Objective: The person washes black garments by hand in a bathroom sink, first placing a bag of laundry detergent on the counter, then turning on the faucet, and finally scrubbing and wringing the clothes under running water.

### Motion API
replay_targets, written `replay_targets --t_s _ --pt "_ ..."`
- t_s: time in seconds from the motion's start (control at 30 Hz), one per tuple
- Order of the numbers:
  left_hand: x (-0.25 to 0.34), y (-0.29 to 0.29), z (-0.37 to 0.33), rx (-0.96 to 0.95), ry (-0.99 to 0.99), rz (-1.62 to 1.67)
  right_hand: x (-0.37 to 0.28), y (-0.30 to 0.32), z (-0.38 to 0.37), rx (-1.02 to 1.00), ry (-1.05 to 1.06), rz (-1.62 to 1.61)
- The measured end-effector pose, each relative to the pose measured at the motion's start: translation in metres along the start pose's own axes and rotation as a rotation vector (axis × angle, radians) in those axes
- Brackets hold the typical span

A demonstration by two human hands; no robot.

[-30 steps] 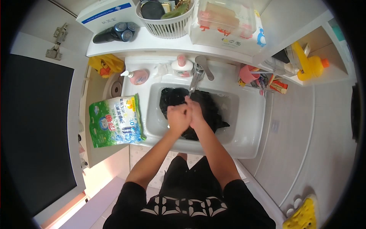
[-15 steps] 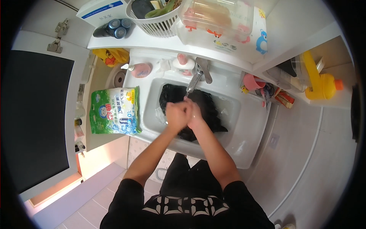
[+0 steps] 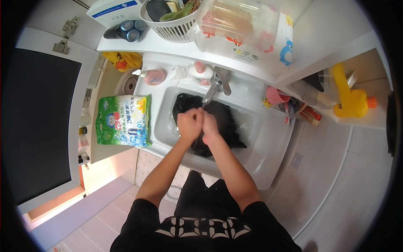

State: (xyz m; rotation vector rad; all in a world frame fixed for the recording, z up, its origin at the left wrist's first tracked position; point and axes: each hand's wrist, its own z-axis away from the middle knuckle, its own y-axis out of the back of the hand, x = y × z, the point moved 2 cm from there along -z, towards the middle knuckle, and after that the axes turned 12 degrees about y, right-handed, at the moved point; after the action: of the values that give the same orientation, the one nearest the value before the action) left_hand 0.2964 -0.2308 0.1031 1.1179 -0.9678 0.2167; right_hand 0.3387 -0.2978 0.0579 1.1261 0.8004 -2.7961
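Since the picture half a second ago, your two hands have shifted slightly toward the back edge of the sink (image 3: 270,143), closer to the spout of the tap (image 3: 215,87), and they remain together over the basin. Your left hand (image 3: 189,125) has its fingers bent inward, and your right hand (image 3: 211,126) lies against its right side with the fingers close together and pointing toward the spout. You cannot tell from here how tightly either hand closes, or whether anything is pinched between them. Beneath both hands, the black cloth (image 3: 224,122) lies bunched in the basin, reaching from near its back left corner toward its front edge, with one pointed end stretching out to the right. To your left, a green and white bag (image 3: 124,122) lies flat by the sink's left edge. Near the back left corner stands a pink pump bottle (image 3: 154,77); farther along the back edge, a white bottle with a pink top (image 3: 201,74) stands just left of the tap. A pink cup (image 3: 276,95) is at the back right corner. On the shelf (image 3: 168,48) beyond the sink's back edge, a dark electric shaver (image 3: 132,30) lies left of a white slotted basket (image 3: 174,31).
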Motion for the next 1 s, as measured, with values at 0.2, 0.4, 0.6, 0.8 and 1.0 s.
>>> replay_targets --t_s 0.2,0.4,0.6,0.8,1.0 --pt "0.001 -0.003 0.008 0.059 -0.170 -0.004 0.011 0.009 -0.003 -0.007 0.011 -0.070" --pt "0.016 -0.008 0.026 -0.052 -0.215 0.083 0.002 0.032 -0.028 -0.078 0.033 -0.129" --pt "-0.016 0.011 -0.015 0.091 0.166 0.005 0.011 -0.013 0.008 -0.055 0.027 -0.002" --pt "0.017 -0.007 0.037 -0.059 -0.303 -0.015 0.004 0.034 -0.036 -0.243 0.183 0.191" --pt "-0.040 0.007 -0.030 -0.053 0.315 -0.153 0.016 -0.002 -0.005 -0.133 -0.048 0.184"
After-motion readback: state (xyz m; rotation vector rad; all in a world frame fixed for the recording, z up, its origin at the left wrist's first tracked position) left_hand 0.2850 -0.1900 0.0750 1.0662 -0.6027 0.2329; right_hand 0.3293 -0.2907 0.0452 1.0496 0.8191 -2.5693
